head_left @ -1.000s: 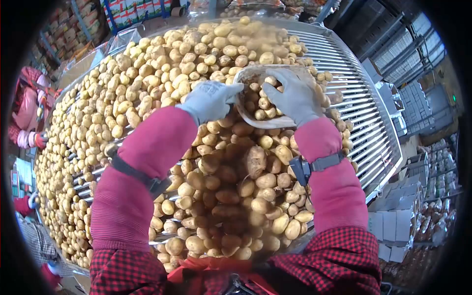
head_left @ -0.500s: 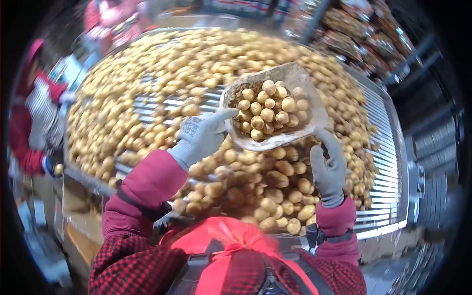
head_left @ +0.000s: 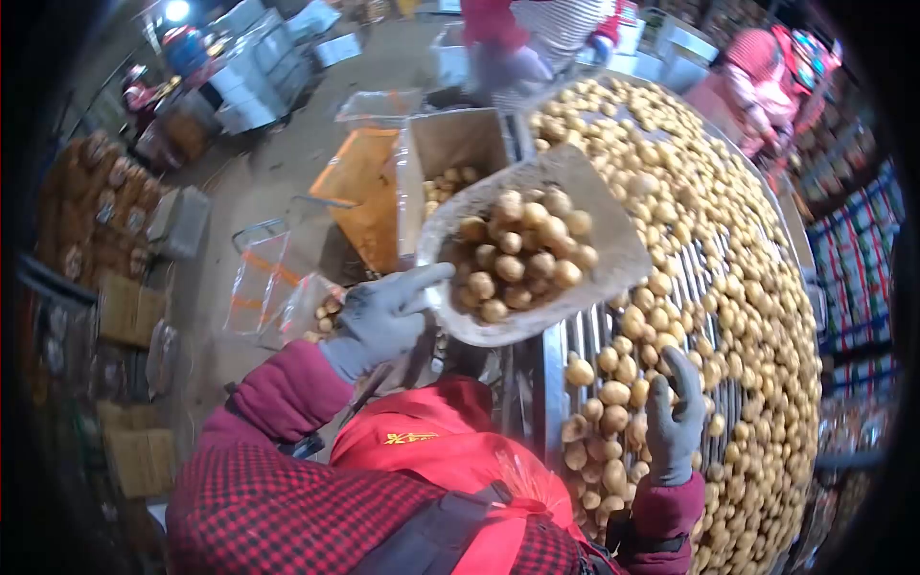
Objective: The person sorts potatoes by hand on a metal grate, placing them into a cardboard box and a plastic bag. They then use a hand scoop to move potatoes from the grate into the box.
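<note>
A pale, dirt-stained scoop (head_left: 613, 230) with several small potatoes (head_left: 522, 251) in it hangs over the near edge of the slatted sorting table (head_left: 553, 383). My left hand (head_left: 388, 311), in a grey glove, grips the scoop's left rim. My right hand (head_left: 676, 417), also gloved, is off the scoop, its fingers apart above the potatoes spread on the table (head_left: 767, 412). Behind the scoop stands an open cardboard box (head_left: 455, 139) with some potatoes inside.
An orange-lined box (head_left: 369, 192) adjoins the cardboard box. A clear bag with potatoes (head_left: 311, 307) lies left of my left hand. Co-workers stand at the far side (head_left: 556, 34) and far right (head_left: 757, 86). Stacked cartons (head_left: 134, 307) are at the left.
My view has turned left toward the boxes. The scoop has moved from above the potato pile to the table edge near the cardboard box. My right hand has come away from its rim.
</note>
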The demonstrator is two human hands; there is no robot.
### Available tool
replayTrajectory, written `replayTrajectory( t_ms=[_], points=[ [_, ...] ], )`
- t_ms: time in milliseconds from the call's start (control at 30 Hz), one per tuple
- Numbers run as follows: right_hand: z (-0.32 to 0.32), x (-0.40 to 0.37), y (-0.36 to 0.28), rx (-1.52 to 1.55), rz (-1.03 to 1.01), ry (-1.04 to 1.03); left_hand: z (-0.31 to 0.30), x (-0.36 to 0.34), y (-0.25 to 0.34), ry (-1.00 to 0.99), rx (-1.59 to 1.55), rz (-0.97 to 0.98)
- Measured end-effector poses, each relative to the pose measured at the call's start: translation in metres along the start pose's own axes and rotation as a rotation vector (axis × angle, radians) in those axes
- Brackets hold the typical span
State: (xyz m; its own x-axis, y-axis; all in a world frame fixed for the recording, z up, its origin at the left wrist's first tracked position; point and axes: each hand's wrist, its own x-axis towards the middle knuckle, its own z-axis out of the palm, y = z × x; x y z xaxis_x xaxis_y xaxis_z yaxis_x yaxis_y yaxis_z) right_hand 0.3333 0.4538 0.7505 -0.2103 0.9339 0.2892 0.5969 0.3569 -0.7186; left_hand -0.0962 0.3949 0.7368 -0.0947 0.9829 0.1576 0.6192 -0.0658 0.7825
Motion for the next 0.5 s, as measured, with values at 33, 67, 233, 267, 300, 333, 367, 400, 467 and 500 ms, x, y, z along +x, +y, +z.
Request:
replayTrajectory(
  t_ms=[33, 67, 233, 267, 300, 333, 367, 400, 467, 500],
  points=[
    [0.020, 0.016, -0.006, 0.090, 0.012, -0.026, -0.011, -0.010, -0.016, 0.064, -0.080, -0.032],
    [0.037, 0.029, -0.005, 0.087, -0.014, -0.082, -0.020, -0.020, -0.030, 0.128, -0.104, -0.070],
    [0.093, 0.070, -0.005, -0.047, -0.127, -0.277, -0.071, -0.014, -0.083, 0.333, -0.159, -0.324],
    [0.099, 0.072, 0.000, -0.060, -0.082, -0.297, -0.078, -0.005, -0.106, 0.407, -0.107, -0.406],
    [0.105, 0.074, 0.008, -0.068, -0.088, -0.288, -0.083, 0.003, -0.130, 0.479, -0.057, -0.489],
    [0.108, 0.077, 0.015, -0.077, -0.077, -0.268, -0.088, 0.010, -0.159, 0.554, -0.327, -0.470],
    [0.112, 0.079, 0.023, -0.083, -0.065, -0.249, -0.094, 0.024, -0.171, 0.556, -0.328, -0.471],
    [0.115, 0.079, 0.032, -0.088, -0.033, -0.240, -0.100, 0.040, -0.181, 0.601, -0.254, -0.449],
    [0.122, 0.079, 0.039, -0.076, 0.085, -0.239, -0.127, 0.068, -0.222, 0.567, 0.108, -0.460],
    [0.125, 0.080, 0.041, -0.112, 0.095, -0.239, -0.137, 0.090, -0.227, 0.560, 0.112, -0.467]
  ],
)
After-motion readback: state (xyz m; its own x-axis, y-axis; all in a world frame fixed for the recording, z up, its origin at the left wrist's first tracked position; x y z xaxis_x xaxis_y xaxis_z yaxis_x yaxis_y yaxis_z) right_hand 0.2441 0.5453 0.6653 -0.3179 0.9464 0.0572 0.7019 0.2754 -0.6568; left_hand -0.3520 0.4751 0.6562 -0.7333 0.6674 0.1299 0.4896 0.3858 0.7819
